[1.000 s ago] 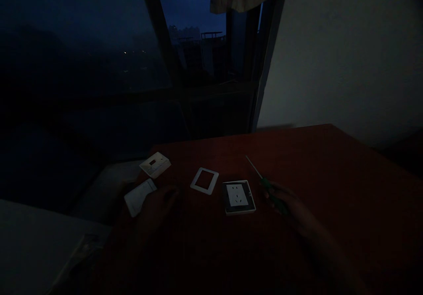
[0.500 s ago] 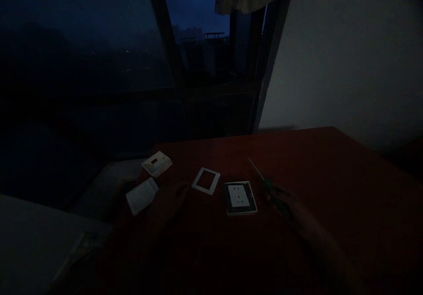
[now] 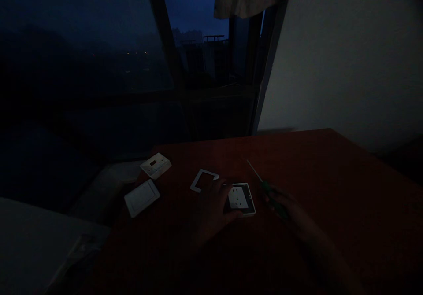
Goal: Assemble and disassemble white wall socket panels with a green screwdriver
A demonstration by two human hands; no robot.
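Observation:
In my right hand (image 3: pixel 286 202) is a screwdriver (image 3: pixel 266 186) with a green handle, its thin shaft pointing away to the upper left. My left hand (image 3: pixel 214 202) is at the left side of a white wall socket (image 3: pixel 239 197) set in a square box with a dark border. Its fingers are spread, the fingertips near the upper left edge and the thumb near the lower edge. Whether they press on the box is too dark to make out. Behind that hand lies a white square frame (image 3: pixel 195 182), its lower right part hidden.
A white plate with a rectangular slot (image 3: pixel 156 165) and a pale rectangular cover (image 3: pixel 142 198) lie at the left side of the reddish-brown table (image 3: pixel 297 154). Dark windows stand behind the table, and a pale wall (image 3: pixel 346 57) rises at the right. The room is very dim.
My left hand has moved right, from beside the pale cover to the socket, and its fingers have spread. My right hand keeps the screwdriver in nearly the same place.

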